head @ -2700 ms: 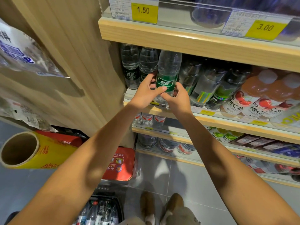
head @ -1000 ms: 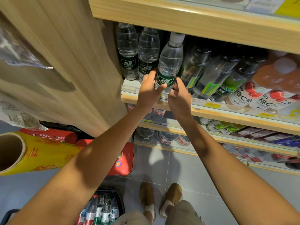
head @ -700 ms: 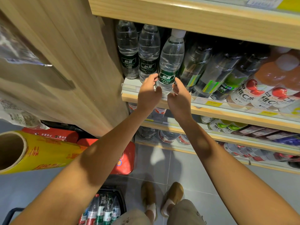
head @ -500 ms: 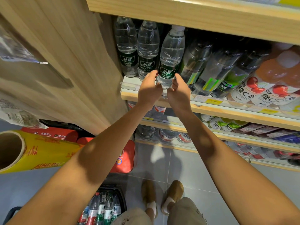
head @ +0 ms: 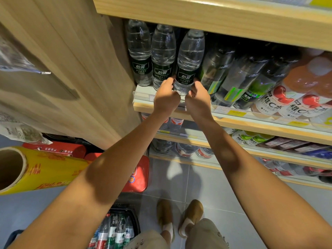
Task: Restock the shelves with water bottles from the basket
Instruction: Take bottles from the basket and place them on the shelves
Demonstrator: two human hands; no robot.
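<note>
Grip is taken low on the water bottle [head: 189, 67], its base clasped between the curled left hand [head: 166, 98] and right hand [head: 198, 100] at the shelf [head: 251, 125] front, third in its row; it should be set upright, label forward, before release

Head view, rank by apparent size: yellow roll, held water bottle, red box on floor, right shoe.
1. yellow roll, though it is close to the camera.
2. water bottle.
3. red box and right shoe: look alike; the left arm hides part of the box.
</note>
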